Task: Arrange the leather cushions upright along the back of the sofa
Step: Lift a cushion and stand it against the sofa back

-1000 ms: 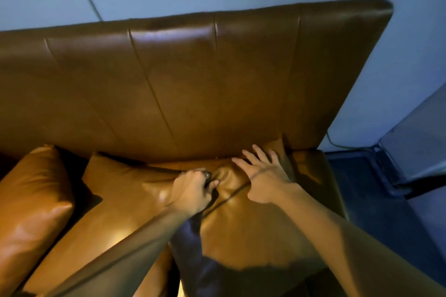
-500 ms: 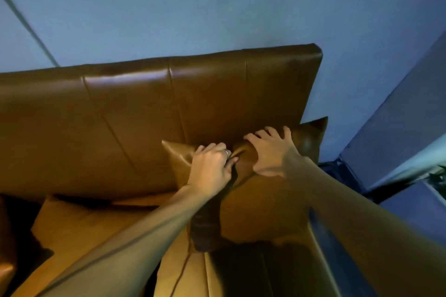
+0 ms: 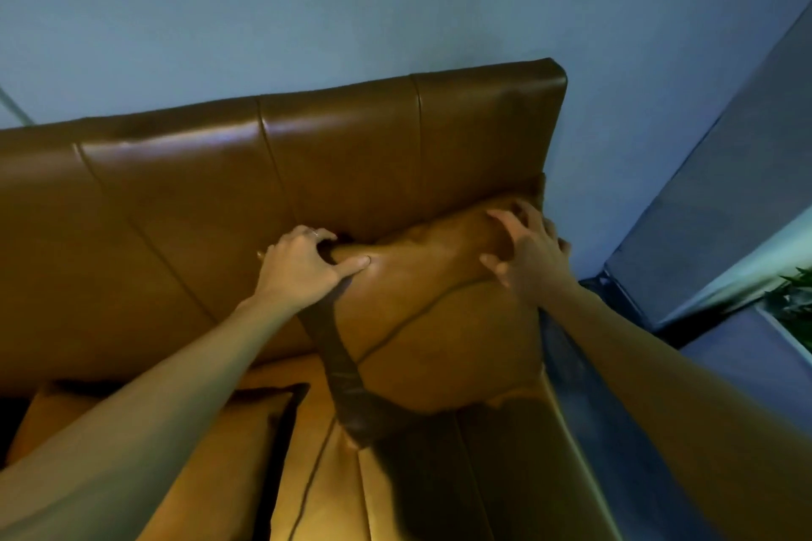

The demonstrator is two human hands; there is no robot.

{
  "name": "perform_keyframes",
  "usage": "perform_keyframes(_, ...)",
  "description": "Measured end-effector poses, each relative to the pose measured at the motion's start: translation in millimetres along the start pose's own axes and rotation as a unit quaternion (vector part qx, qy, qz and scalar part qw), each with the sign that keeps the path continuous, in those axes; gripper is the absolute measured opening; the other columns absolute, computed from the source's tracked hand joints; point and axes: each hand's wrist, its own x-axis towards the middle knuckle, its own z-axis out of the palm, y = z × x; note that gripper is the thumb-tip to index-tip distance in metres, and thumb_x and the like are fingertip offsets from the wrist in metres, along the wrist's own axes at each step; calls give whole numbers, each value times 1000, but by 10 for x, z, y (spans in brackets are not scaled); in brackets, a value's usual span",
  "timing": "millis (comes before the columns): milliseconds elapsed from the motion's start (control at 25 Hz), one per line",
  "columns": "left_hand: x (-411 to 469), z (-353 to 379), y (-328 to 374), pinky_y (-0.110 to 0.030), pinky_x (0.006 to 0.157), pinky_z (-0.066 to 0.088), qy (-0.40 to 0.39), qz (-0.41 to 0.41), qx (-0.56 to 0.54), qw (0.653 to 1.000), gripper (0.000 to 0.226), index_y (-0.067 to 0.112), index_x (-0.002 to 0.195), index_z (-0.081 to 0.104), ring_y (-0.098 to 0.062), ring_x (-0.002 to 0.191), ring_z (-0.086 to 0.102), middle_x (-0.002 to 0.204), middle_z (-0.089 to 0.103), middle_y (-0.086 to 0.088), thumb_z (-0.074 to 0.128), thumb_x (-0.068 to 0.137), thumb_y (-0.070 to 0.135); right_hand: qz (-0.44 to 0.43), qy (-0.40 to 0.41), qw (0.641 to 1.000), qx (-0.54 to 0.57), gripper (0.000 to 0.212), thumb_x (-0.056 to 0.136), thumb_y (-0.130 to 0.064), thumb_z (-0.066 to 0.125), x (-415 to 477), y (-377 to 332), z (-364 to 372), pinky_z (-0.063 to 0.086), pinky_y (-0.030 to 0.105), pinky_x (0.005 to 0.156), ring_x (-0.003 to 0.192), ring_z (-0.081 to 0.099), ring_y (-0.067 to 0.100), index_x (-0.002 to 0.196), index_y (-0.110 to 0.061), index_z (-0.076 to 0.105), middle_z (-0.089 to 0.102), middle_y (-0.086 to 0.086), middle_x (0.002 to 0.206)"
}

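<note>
A blue-grey wall [image 3: 307, 13] filled the whole upper half of the frame. Below it, the tan leather sofa [image 3: 197, 198] stretched from the left edge toward the right, its panelled backrest ending in a rounded corner at the upper right of centre, with the seat running down to the bottom edge. A brown leather cushion [image 3: 439, 321] stood upright at the right end of the sofa, right of the frame's centre, its top edge touching the backrest and its lower edge on the seat. A second cushion [image 3: 246, 422] lay low on the seat at the lower left, partly hidden behind the left forearm. A dark blue floor [image 3: 755, 356] showed at the right edge, with a bit of green plant [image 3: 795, 303] just above it.

The left hand [image 3: 303, 268] gripped the cushion's upper left corner, thumb pressed on the front face and fingers curled behind. The right hand [image 3: 527, 250] grasped the upper right corner, fingers spread over the top edge and thumb on the front. A ring [image 3: 314, 233] sat on a left-hand finger.
</note>
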Motion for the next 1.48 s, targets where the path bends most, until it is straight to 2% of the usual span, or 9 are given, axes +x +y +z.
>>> perform_keyframes(160,-48,24,-11,-50,102,34,123,-159,-72,977,72,21,131,49,-32,125,43,133,49,-8,65,75,63,113,41,981,150,88,82,-41,75,130,-32,23,25,64,112,145,21,40,151,-32,21,12,6,163)
perform_keyframes(240,-71,28,-70,-51,99,41,87,-303,-291,903,77,21,135,37,-32,116,49,128,49,-7,72,74,54,174,28,941,289,108,76,-36,81,192,-24,32,27,64,112,144,25,41,155,-32,9,16,8,162)
perform_keyframes(320,-85,49,-118,-49,93,48,57,-346,-466,813,64,18,130,40,-30,105,55,119,55,-8,72,81,41,185,21,897,402,117,72,-24,85,230,-27,38,30,63,113,143,31,39,157,-30,5,23,10,161)
perform_keyframes(520,19,-54,-35,-45,87,54,125,-291,-436,843,6,18,99,58,-26,95,62,101,63,-10,60,93,20,184,59,844,501,99,75,3,73,193,-19,-139,41,52,106,134,43,35,154,-22,20,40,10,151)
perform_keyframes(880,-15,1,-2,-39,78,55,120,-266,-457,840,3,19,94,53,-24,91,62,98,61,-9,55,96,20,215,86,828,510,88,81,1,67,155,174,-110,39,57,110,135,44,37,155,-21,24,43,9,152)
perform_keyframes(1000,-22,-28,-19,-35,68,52,91,-253,-479,836,8,17,100,52,-24,90,62,97,62,-10,56,96,22,200,79,848,485,89,82,-2,71,146,145,-97,37,57,111,137,42,36,154,-23,22,40,9,153)
perform_keyframes(1240,-246,-86,-296,-50,96,45,7,-226,-552,803,34,20,117,53,-27,109,58,117,62,-7,58,90,41,167,92,964,186,86,88,-19,67,-99,-182,2,33,58,111,140,34,41,156,-23,14,26,16,158)
perform_keyframes(1360,-433,-152,-519,-50,96,45,0,-240,-537,809,39,22,120,53,-27,107,58,114,62,-7,47,94,50,43,96,994,-13,58,89,-22,64,-418,-637,179,30,56,111,136,36,38,140,-21,38,37,15,147)
perform_keyframes(1480,-766,-198,-988,-51,98,44,10,-285,-510,812,40,18,123,54,-27,108,59,114,64,-8,46,96,46,-96,55,993,-32,47,90,-25,60,-702,-1190,578,45,48,101,120,53,29,134,-17,44,52,11,131)
